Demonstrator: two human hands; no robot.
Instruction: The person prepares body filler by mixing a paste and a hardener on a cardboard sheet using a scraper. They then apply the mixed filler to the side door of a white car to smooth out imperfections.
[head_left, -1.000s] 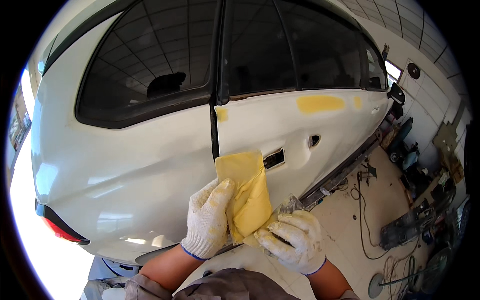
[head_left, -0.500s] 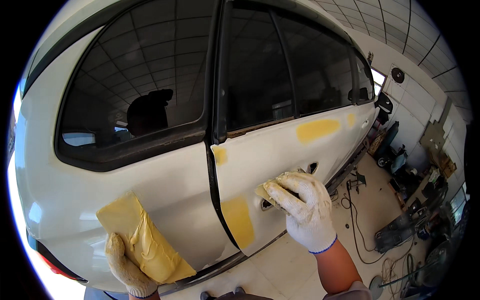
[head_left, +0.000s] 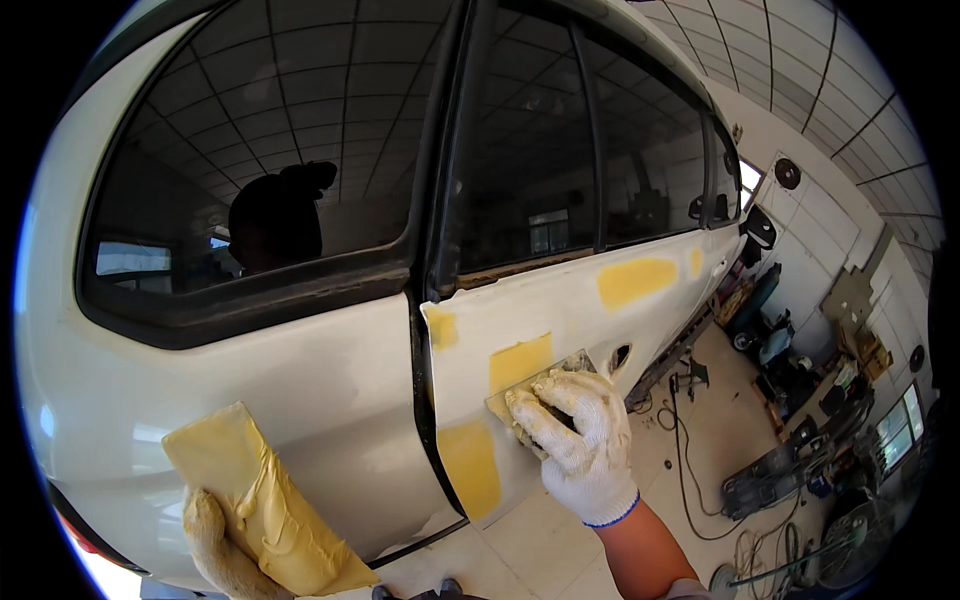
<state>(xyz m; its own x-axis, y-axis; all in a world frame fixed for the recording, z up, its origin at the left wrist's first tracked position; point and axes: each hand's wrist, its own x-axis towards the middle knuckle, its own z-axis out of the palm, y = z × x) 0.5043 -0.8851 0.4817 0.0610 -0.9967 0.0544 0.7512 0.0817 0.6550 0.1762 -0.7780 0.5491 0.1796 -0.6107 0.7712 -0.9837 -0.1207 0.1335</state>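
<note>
At lower left, my left hand (head_left: 215, 550), in a stained knit glove, grips a flat mixing board (head_left: 210, 445) carrying a thick heap of yellow body filler (head_left: 290, 525). My right hand (head_left: 588, 450), gloved in white, is closed on a thin flat filler spreader (head_left: 500, 407), which lies against the white car door (head_left: 560, 310). Just above the spreader is a yellow filler patch (head_left: 520, 362). Other patches show on this door: a large one (head_left: 470, 467) at lower left, a small one (head_left: 442, 328) near the door edge, and an oblong one (head_left: 638, 283) farther along.
A dark gap (head_left: 428, 400) separates the door from the body panel (head_left: 330, 400) on the left. Right of my right hand is a dark opening (head_left: 621, 356) in the door. Hoses (head_left: 685, 480), a fan (head_left: 855, 545) and assorted equipment stand on the floor at right.
My right hand and the spreader have shifted slightly left and down on the door. A yellow patch now shows above the spreader. The left hand and board sit lower and farther left in view.
</note>
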